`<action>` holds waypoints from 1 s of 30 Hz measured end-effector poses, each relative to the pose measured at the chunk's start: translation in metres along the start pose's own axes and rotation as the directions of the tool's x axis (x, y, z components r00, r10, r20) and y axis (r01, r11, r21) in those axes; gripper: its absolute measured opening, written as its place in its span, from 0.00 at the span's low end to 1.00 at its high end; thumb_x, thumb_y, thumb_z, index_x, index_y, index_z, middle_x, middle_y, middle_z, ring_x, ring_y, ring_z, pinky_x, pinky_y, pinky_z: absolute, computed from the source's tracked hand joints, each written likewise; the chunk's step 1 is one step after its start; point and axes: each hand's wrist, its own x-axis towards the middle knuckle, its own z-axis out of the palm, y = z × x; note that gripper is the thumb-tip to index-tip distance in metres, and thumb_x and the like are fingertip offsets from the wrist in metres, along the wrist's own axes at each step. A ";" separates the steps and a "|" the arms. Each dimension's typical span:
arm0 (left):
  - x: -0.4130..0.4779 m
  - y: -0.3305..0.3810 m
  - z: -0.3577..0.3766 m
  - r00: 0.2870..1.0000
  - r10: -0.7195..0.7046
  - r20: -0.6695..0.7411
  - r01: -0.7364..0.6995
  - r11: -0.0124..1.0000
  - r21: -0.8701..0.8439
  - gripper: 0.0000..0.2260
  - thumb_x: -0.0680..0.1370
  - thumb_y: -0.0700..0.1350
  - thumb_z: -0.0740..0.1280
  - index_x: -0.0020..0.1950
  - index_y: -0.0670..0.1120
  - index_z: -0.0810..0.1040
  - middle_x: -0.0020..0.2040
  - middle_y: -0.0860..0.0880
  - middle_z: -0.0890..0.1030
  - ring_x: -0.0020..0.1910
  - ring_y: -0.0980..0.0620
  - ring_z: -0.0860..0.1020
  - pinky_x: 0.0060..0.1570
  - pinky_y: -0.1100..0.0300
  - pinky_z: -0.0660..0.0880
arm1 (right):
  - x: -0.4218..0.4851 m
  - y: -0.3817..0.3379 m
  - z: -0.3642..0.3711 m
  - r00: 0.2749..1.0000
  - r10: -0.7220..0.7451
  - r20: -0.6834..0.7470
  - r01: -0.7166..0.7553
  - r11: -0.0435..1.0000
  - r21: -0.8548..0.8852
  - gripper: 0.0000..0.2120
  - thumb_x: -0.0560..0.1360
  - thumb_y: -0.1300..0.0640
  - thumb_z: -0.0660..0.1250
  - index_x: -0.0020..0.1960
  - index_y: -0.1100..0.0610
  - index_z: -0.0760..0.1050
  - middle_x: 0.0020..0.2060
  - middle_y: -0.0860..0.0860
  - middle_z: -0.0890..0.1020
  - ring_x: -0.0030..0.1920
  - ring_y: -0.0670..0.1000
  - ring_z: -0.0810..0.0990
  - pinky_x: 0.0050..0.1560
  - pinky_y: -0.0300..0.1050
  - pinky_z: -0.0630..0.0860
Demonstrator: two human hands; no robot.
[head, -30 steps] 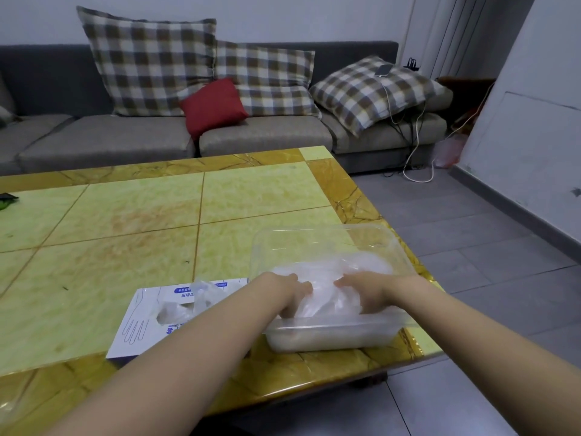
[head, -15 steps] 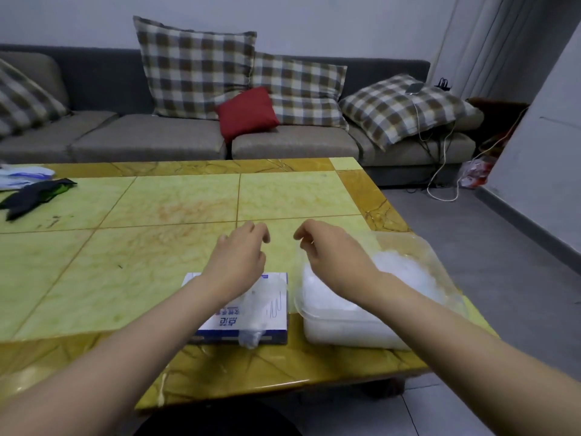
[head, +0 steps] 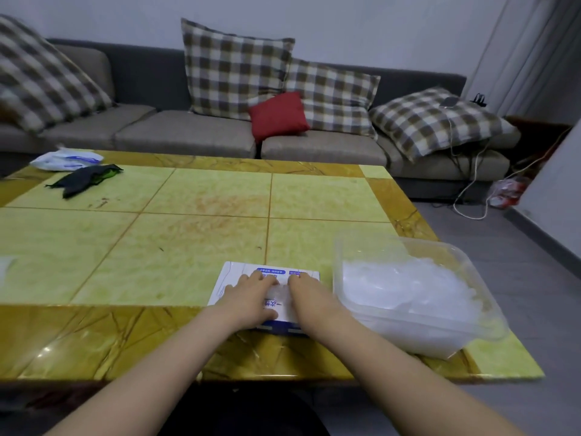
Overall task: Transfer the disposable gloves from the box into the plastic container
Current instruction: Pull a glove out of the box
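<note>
Both hands are laid on top of the disposable glove box [head: 234, 278]. The left hand [head: 248, 298] and the right hand [head: 311, 298] are set side by side, with fingers bent down toward the opening in the lid. A wad of translucent gloves [head: 280, 292] is seen between the two hands at that opening. Whether either grip is closed on the film or merely pressed against it cannot be told, as the picture is too soft there. The white-and-blue box is laid flat near the front edge of the worktop [head: 188, 247], a yellow-green tiled surface bordered in amber. Just beside the box, on the right, a clear plastic container [head: 471, 328] is placed at the worktop's front right corner, and much of it is filled by a heap of clear gloves [head: 402, 287]. At the far left of the worktop a dark cloth [head: 83, 180] is spread next to a white plastic bag [head: 67, 158]. Behind, a grey sofa [head: 188, 133] is lined with checked cushions [head: 235, 70] and a small red cushion [head: 278, 116]. A phone [head: 450, 102] with a white cable is rested on the rightmost cushion
</note>
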 end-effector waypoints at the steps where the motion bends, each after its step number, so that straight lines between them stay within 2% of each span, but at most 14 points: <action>1: 0.000 0.000 0.000 1.000 0.002 0.005 -0.002 1.000 -0.006 0.25 0.76 0.50 0.65 0.72 0.52 0.62 0.68 0.49 0.64 0.67 0.47 0.63 0.62 0.50 0.66 | -0.001 0.000 -0.002 1.000 0.002 -0.009 -0.002 1.000 0.004 0.17 0.77 0.67 0.60 0.65 0.63 0.66 0.63 0.59 0.71 0.62 0.59 0.73 0.56 0.48 0.70; 4: 0.001 0.001 -0.002 1.000 0.000 0.018 0.000 1.000 -0.004 0.26 0.76 0.50 0.66 0.73 0.52 0.63 0.69 0.49 0.63 0.68 0.47 0.63 0.63 0.50 0.66 | -0.002 0.002 -0.008 0.998 0.016 -0.063 -0.016 1.000 0.013 0.13 0.76 0.69 0.59 0.60 0.62 0.71 0.59 0.59 0.75 0.58 0.59 0.76 0.51 0.48 0.71; 7: 0.000 0.002 -0.003 1.000 -0.011 0.024 0.011 1.000 -0.003 0.26 0.76 0.50 0.66 0.72 0.51 0.63 0.69 0.48 0.63 0.68 0.47 0.63 0.62 0.50 0.65 | -0.003 0.005 -0.020 0.988 0.030 -0.151 -0.026 0.999 0.029 0.12 0.75 0.69 0.59 0.57 0.62 0.72 0.56 0.58 0.76 0.55 0.59 0.77 0.43 0.45 0.68; 11: 0.002 0.002 -0.004 0.999 -0.024 0.031 0.024 1.000 0.014 0.26 0.76 0.51 0.67 0.71 0.49 0.64 0.68 0.48 0.64 0.66 0.46 0.65 0.61 0.50 0.67 | -0.007 0.017 -0.042 0.944 0.034 -0.328 0.003 0.993 0.114 0.12 0.75 0.70 0.58 0.55 0.61 0.72 0.53 0.57 0.77 0.51 0.58 0.77 0.43 0.45 0.69; 14: 0.001 0.004 -0.009 0.998 -0.016 0.058 0.017 1.000 -0.024 0.26 0.75 0.49 0.67 0.71 0.49 0.64 0.66 0.48 0.65 0.65 0.46 0.66 0.62 0.50 0.68 | -0.009 0.028 -0.060 0.911 0.062 -0.407 0.010 0.985 0.171 0.07 0.77 0.68 0.57 0.49 0.61 0.72 0.46 0.57 0.76 0.42 0.57 0.73 0.38 0.45 0.66; 16: 0.002 0.005 -0.017 0.998 -0.019 0.055 0.022 0.998 -0.051 0.23 0.75 0.49 0.67 0.68 0.47 0.66 0.62 0.47 0.68 0.63 0.46 0.67 0.60 0.50 0.69 | -0.010 0.038 -0.069 0.894 0.070 -0.443 0.015 0.983 0.186 0.06 0.77 0.67 0.57 0.44 0.60 0.69 0.41 0.56 0.74 0.40 0.57 0.72 0.35 0.46 0.65; 18: 0.001 0.008 -0.027 1.000 -0.020 -0.010 0.018 0.993 -0.114 0.21 0.75 0.52 0.67 0.64 0.46 0.69 0.56 0.49 0.70 0.59 0.47 0.69 0.59 0.52 0.69 | -0.011 0.048 -0.076 0.883 0.073 -0.464 0.027 0.978 0.205 0.06 0.77 0.67 0.57 0.43 0.59 0.67 0.39 0.55 0.74 0.40 0.58 0.72 0.34 0.46 0.64; 20: 0.000 0.016 -0.039 0.994 0.019 -0.109 -0.049 0.961 -0.273 0.24 0.74 0.55 0.68 0.67 0.49 0.68 0.59 0.54 0.71 0.57 0.51 0.71 0.57 0.57 0.69 | -0.015 0.057 -0.082 0.873 0.074 -0.482 0.041 0.974 0.225 0.05 0.78 0.65 0.57 0.45 0.59 0.67 0.41 0.56 0.75 0.41 0.58 0.73 0.37 0.47 0.66; 22: -0.005 0.031 -0.052 0.980 0.041 -0.196 -0.129 0.878 -0.461 0.26 0.76 0.52 0.68 0.71 0.48 0.66 0.60 0.55 0.70 0.55 0.54 0.74 0.48 0.66 0.71 | -0.020 0.063 -0.086 0.866 0.073 -0.495 0.056 0.969 0.240 0.03 0.78 0.64 0.58 0.46 0.58 0.66 0.43 0.56 0.76 0.43 0.58 0.74 0.39 0.49 0.69; 24: -0.005 0.046 -0.061 0.956 0.029 -0.291 -0.189 0.821 -0.539 0.21 0.77 0.49 0.67 0.68 0.46 0.70 0.59 0.53 0.75 0.55 0.53 0.76 0.46 0.66 0.71 | -0.024 0.068 -0.088 0.870 0.072 -0.487 0.068 0.963 0.262 0.04 0.77 0.65 0.60 0.47 0.58 0.66 0.45 0.57 0.77 0.45 0.59 0.76 0.44 0.52 0.73; 25: -0.004 0.052 -0.064 0.942 0.019 -0.336 -0.212 0.810 -0.547 0.16 0.78 0.48 0.66 0.64 0.44 0.74 0.57 0.52 0.78 0.54 0.52 0.77 0.47 0.64 0.71 | -0.025 0.070 -0.087 0.874 0.077 -0.480 0.067 0.959 0.277 0.03 0.77 0.65 0.60 0.47 0.59 0.67 0.46 0.57 0.78 0.46 0.60 0.76 0.46 0.54 0.75; 27: -0.001 0.060 -0.070 0.917 -0.003 -0.398 -0.245 0.785 -0.570 0.09 0.79 0.45 0.64 0.55 0.42 0.79 0.46 0.50 0.82 0.45 0.50 0.80 0.43 0.62 0.73 | -0.029 0.076 -0.085 0.880 0.097 -0.464 0.044 0.958 0.282 0.01 0.78 0.63 0.59 0.48 0.60 0.68 0.45 0.58 0.79 0.45 0.60 0.77 0.46 0.56 0.76; 30: 0.002 0.064 -0.075 0.897 -0.044 -0.440 -0.255 0.761 -0.597 0.08 0.79 0.43 0.64 0.49 0.40 0.80 0.34 0.50 0.80 0.33 0.54 0.78 0.31 0.73 0.69 | -0.034 0.087 -0.081 0.896 0.133 -0.423 -0.024 0.967 0.253 0.05 0.78 0.63 0.58 0.49 0.61 0.72 0.46 0.57 0.80 0.46 0.59 0.77 0.47 0.54 0.76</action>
